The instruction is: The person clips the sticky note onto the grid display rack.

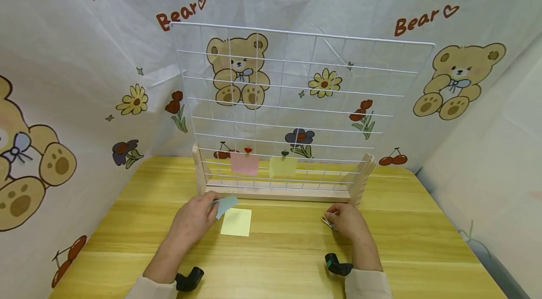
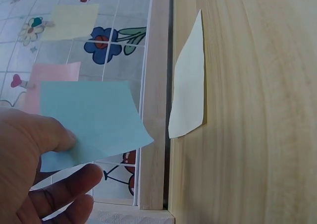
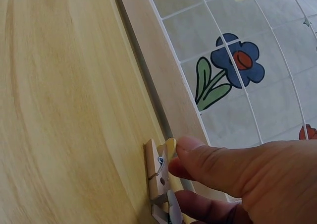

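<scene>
My left hand pinches a light blue paper note between thumb and fingers, just in front of the rack's base. Beside it, a pale yellow note lies on the table, one edge lifted in the left wrist view. On the right, my right hand grips a small wooden clothespin at the tabletop, thumb against its yellow decoration. Part of another clothespin with a whitish decoration shows below it, partly hidden by the fingers.
A white wire grid stands in a wooden base. Clipped low on it are a pink note and a yellow note. Behind hangs a bear-printed cloth. The wooden table extends in front.
</scene>
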`<state>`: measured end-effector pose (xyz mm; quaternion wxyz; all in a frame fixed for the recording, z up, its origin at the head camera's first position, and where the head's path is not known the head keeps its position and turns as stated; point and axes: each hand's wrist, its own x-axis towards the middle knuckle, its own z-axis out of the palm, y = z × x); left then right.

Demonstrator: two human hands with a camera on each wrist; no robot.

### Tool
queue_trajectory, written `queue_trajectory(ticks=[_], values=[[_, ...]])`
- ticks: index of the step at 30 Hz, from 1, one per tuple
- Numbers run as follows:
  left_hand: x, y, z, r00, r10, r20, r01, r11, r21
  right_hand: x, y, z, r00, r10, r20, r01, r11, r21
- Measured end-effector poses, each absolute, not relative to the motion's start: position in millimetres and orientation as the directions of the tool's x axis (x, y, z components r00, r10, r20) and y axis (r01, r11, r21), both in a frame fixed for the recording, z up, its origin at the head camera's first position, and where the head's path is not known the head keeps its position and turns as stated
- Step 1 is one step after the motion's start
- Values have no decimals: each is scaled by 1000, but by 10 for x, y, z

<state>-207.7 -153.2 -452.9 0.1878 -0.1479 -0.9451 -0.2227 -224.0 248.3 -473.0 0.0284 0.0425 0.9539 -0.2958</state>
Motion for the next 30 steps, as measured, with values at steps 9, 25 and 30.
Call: queue_trajectory(ticks=[9,25,30], values=[[-2077,-1534,-4539,-870,193,453,388,835,390,-2229,2457,-4722,-992,71,-106,121,801,-587],[-2070,-1512,-4563,-880,192,434,382,830,406,-2199,2438,-4701,-993,44,-109,99,809,-579],[-2069,-1503,-4571,-872,199,447,393,829,397,-2197,2423,-4688,-995,16,-99,70,817,-572]])
